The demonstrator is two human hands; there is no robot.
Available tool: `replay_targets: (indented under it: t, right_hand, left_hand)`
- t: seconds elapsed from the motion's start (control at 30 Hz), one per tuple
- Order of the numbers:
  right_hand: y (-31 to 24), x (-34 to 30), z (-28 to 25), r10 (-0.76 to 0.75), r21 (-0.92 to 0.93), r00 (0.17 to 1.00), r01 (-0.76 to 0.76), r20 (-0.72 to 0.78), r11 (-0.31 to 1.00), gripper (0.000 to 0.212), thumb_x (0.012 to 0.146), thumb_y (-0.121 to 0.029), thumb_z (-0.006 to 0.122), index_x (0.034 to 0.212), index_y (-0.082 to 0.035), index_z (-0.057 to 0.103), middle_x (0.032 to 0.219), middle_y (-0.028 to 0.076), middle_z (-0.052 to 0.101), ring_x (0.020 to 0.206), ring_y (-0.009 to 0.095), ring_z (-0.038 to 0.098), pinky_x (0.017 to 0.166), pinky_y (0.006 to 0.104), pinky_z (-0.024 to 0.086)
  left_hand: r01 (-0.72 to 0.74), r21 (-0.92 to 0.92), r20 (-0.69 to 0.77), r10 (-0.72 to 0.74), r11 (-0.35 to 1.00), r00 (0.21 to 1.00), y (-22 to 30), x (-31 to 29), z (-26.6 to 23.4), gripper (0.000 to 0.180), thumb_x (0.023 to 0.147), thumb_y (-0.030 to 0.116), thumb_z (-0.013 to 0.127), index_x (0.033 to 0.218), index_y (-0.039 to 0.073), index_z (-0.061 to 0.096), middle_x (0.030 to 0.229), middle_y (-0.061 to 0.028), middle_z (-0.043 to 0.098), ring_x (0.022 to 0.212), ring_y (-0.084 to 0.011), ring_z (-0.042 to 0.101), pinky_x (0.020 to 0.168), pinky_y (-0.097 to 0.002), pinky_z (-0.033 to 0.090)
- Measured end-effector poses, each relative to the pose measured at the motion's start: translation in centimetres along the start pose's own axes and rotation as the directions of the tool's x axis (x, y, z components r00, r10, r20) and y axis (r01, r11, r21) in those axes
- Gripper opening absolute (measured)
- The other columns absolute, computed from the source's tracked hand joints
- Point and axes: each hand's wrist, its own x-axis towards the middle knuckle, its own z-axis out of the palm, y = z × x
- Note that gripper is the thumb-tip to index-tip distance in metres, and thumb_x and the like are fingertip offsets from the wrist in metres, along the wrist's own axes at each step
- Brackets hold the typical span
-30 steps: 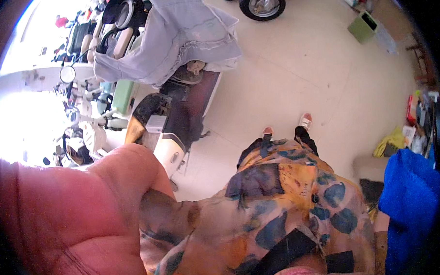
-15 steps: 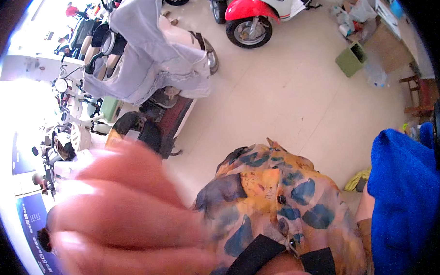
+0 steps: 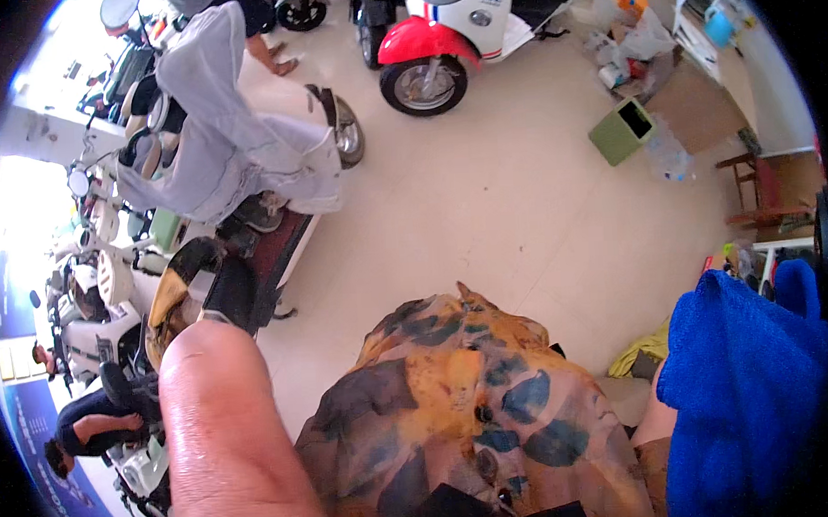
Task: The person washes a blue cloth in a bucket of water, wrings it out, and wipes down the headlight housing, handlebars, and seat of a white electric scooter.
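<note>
The pale floor [image 3: 486,219] bears a red-and-white scooter [image 3: 465,29] toward its far edge. Before its right edge, a blue towel [image 3: 742,384] hangs partly over the right forearm [image 3: 658,414]. The left arm or hand [image 3: 228,429] looms close; whether either hand's fingers are together or apart, I cannot tell.
</note>
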Motion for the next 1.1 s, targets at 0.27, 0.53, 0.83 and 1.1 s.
replay_targets:
  t: [0.27,0.53,0.83,1.1]
  right_hand:
    - [1.2,-0.3,-0.3,0.097,0.048,0.990,-0.093,-0.098,0.995,0.026,0.094,-0.037,0.047,0.089,-0.012,0.054,0.082,0.004,0.057,0.075,0.015,0.055,0.070,0.0322,0.045]
    - [1.6,-1.2,1.2,0.120,0.119,0.982,-0.103,-0.146,0.988,0.024,0.095,-0.035,0.046,0.089,-0.012,0.054,0.081,0.004,0.056,0.073,0.015,0.055,0.068,0.0325,0.045]
    - [1.4,-2.4,2.9,0.104,0.172,0.982,-0.076,-0.161,0.982,0.023,0.095,-0.033,0.045,0.089,-0.013,0.053,0.080,0.004,0.055,0.072,0.015,0.054,0.067,0.0329,0.045]
    - [0.3,-1.6,2.7,0.053,0.170,0.987,-0.027,-0.152,0.985,0.022,0.096,-0.032,0.044,0.089,-0.013,0.052,0.079,0.003,0.055,0.070,0.015,0.054,0.066,0.0333,0.045]
  left_hand:
    - [0.047,-0.018,-0.024,-0.048,0.999,0.999,-1.8,-0.8,1.1,0.034,0.097,0.027,0.045,0.109,-0.002,0.059,0.110,-0.0179,0.063,0.104,-0.0287,0.058,0.091,-0.0419,0.046]
    - [0.048,-0.013,-0.027,-0.048,0.999,0.998,-2.5,-0.7,0.6,0.033,0.097,0.026,0.046,0.109,-0.001,0.059,0.111,-0.0174,0.063,0.106,-0.0285,0.058,0.092,-0.0421,0.046]
    - [-0.012,0.008,-0.002,0.012,1.000,1.000,-1.9,0.9,-0.5,0.031,0.096,0.025,0.048,0.110,-0.001,0.059,0.112,-0.0169,0.063,0.107,-0.0282,0.057,0.093,-0.0424,0.045]
    - [-0.102,0.063,0.011,0.101,0.993,0.995,-0.6,3.0,-1.2,0.030,0.096,0.024,0.049,0.110,-0.001,0.060,0.113,-0.0163,0.063,0.109,-0.0280,0.057,0.095,-0.0426,0.045]
